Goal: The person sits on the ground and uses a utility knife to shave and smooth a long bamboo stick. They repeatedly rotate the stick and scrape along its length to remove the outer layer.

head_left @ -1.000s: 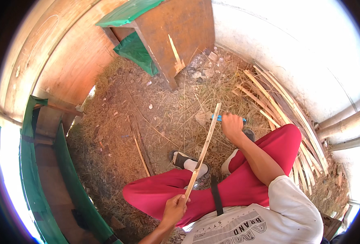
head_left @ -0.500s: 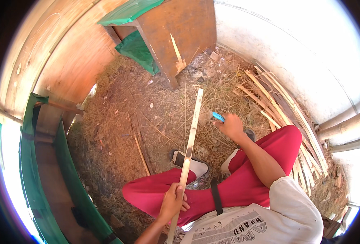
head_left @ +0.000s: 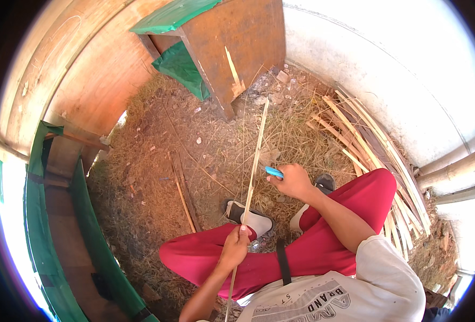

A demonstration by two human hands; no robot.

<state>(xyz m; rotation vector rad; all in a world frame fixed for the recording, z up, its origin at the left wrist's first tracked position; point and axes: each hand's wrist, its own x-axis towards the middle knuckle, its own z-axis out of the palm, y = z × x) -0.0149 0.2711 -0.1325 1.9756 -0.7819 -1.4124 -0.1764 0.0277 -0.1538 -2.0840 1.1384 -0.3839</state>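
Observation:
A long, pale strip of split bamboo or wood (head_left: pixel 258 150) slants up and away from my lap, its narrow edge turned toward me. My left hand (head_left: pixel 235 246) is wrapped round its lower part, above my left thigh. In my right hand (head_left: pixel 294 182) is a blue-handled cutter knife (head_left: pixel 273 172), its front end close to the strip's right side. The blade is too small to make out. I cannot tell whether it touches the strip.
Beyond my right knee, a heap of long split strips (head_left: pixel 363 139) lies along the white wall (head_left: pixel 388 64). Ahead stands a brown wooden cabinet (head_left: pixel 237 43) with green sheeting (head_left: pixel 181 67). A green-edged wooden trough (head_left: pixel 60 225) is at the left. Two thin sticks (head_left: pixel 181 193) lie on the straw-strewn ground.
My left hand has moved up slightly, and the strip has turned from its broad face to its narrow edge. My right hand has brought the cutter knife left and down, nearer the strip.

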